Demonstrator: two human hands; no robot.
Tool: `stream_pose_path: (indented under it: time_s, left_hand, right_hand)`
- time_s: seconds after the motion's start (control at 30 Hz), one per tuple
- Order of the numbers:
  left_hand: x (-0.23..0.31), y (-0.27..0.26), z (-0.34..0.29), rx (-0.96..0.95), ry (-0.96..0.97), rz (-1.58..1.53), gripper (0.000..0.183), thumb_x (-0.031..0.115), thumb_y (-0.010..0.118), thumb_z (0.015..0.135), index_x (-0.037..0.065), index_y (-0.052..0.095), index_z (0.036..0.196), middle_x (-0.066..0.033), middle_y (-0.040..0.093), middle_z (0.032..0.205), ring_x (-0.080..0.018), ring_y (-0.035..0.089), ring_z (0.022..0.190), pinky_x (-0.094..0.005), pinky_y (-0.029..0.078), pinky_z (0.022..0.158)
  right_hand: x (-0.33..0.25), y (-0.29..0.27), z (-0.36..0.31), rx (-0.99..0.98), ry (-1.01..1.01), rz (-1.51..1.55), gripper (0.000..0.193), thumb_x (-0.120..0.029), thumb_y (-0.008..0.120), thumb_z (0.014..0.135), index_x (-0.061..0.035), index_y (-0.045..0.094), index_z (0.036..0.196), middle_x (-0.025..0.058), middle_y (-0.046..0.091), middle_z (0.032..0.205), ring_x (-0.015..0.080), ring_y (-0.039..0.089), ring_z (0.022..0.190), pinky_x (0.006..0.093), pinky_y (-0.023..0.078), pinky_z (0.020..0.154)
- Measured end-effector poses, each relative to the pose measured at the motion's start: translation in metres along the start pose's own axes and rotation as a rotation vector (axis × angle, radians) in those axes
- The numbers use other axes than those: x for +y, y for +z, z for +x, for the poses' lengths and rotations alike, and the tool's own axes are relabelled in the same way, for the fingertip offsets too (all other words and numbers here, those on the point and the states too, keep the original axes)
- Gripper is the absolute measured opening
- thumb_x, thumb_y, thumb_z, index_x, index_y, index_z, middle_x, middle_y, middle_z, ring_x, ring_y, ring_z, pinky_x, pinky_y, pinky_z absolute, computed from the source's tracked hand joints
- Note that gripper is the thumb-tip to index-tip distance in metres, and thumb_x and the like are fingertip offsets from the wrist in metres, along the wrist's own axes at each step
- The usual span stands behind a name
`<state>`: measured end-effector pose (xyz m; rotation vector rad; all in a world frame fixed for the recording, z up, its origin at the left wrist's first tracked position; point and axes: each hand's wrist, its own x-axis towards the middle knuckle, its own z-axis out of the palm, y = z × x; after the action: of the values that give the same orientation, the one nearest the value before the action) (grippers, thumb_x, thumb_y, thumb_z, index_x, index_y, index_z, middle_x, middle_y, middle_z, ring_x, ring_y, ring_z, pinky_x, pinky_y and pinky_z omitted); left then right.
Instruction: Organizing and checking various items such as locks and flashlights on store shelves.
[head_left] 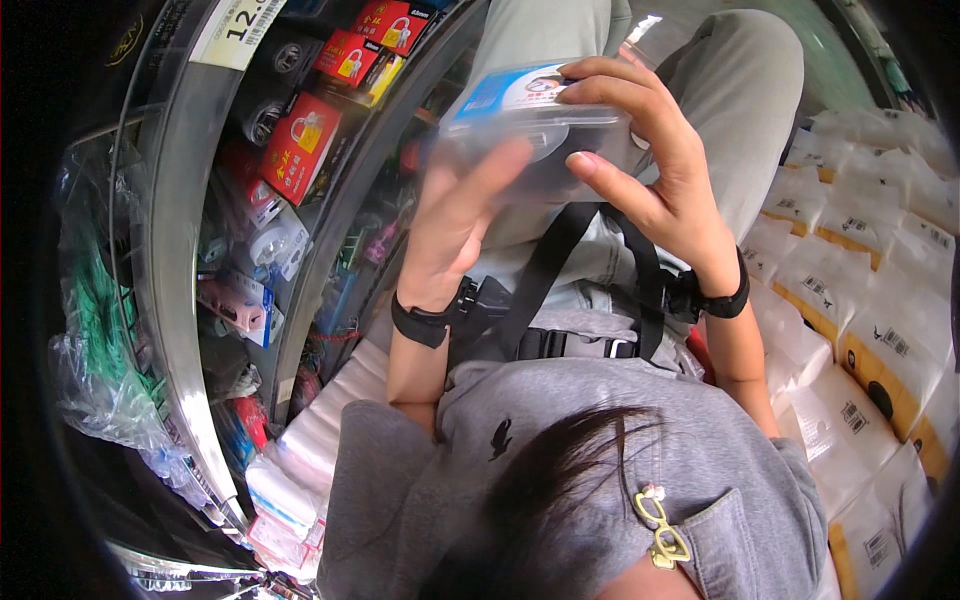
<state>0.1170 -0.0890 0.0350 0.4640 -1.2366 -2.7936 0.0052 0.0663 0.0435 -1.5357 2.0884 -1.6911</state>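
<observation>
A clear plastic box (582, 128) with a blue and white label on top is held up in front of my knees. My left hand (445, 225) grips its left end, thumb along the near side; the other fingers are hidden behind the box and blurred. At the right end, my right hand (675, 150) has its fingers bent over the top and its thumb against the near side. Something dark shows through the plastic, too blurred to name. Each wrist wears a black strap.
On the left, metal-edged shelves (180, 250) hold red padlock boxes (302, 145) and several small carded goods. Green items in clear plastic bags (110, 330) hang at the far left. Rows of whitish plastic-wrapped packs (890, 290) with yellow bands lie on the right.
</observation>
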Motion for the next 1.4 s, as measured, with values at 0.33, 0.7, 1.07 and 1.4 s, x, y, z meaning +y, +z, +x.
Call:
stream_pose_path:
  time_s: [0.33,0.7,1.07,1.4]
  left_hand:
    - [0.000,0.010,0.000,0.001,0.170,0.185,0.053,0.013,0.071,0.077,-0.001,0.048,0.123,-0.0100,0.057,0.114,-0.0170,0.056,0.104,-0.0300,0.044,0.090]
    - [-0.006,0.021,0.006,-0.010,0.640,0.497,0.104,0.012,0.078,0.069,0.004,0.007,0.144,-0.0158,0.038,0.132,-0.0252,0.044,0.119,-0.0371,0.039,0.098]
    - [0.000,0.004,0.010,-0.093,0.714,0.925,0.124,0.030,0.088,0.055,0.002,0.004,0.142,-0.0197,0.014,0.146,-0.0285,0.037,0.126,-0.0393,0.039,0.100]
    - [0.009,0.010,0.012,-0.062,1.001,1.102,0.109,0.013,0.089,0.050,0.000,0.024,0.136,-0.0203,0.037,0.135,-0.0284,0.046,0.119,-0.0374,0.040,0.099]
  right_hand:
    - [-0.002,0.004,-0.003,0.053,0.039,0.092,0.036,-0.013,0.070,0.076,-0.0017,0.058,0.108,0.0138,0.055,0.112,0.0271,0.055,0.104,0.0347,0.043,0.089]
    - [0.004,0.032,-0.008,0.396,-0.063,-0.007,0.046,-0.011,0.074,0.071,-0.0037,0.056,0.112,0.0162,0.054,0.115,0.0267,0.057,0.102,0.0344,0.047,0.084]
    - [-0.004,0.020,-0.014,0.291,0.001,0.138,0.048,-0.011,0.065,0.080,-0.0020,0.044,0.122,0.0190,0.046,0.127,0.0246,0.050,0.114,0.0338,0.043,0.092]
    - [0.005,0.018,-0.017,0.285,-0.132,0.258,0.049,-0.020,0.058,0.086,-0.0058,0.040,0.130,0.0246,0.044,0.128,0.0345,0.044,0.118,0.0413,0.037,0.096]
